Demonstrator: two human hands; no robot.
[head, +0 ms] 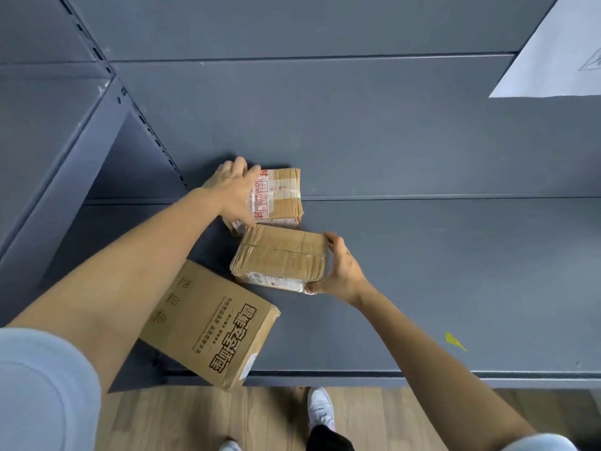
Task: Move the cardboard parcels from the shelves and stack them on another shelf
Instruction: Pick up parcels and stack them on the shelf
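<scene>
- Head view: left hand (234,190) grips the red-printed parcel (276,195) on the grey shelf (455,271).
- Right hand (341,268) clasps the plain parcel (281,255), beside the large box (211,323).

Single head-worn view, looking steeply down, close over grey shelf (422,271)

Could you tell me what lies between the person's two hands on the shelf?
In the head view, a plain taped parcel lies between the left hand and the right hand, which holds it.
</scene>
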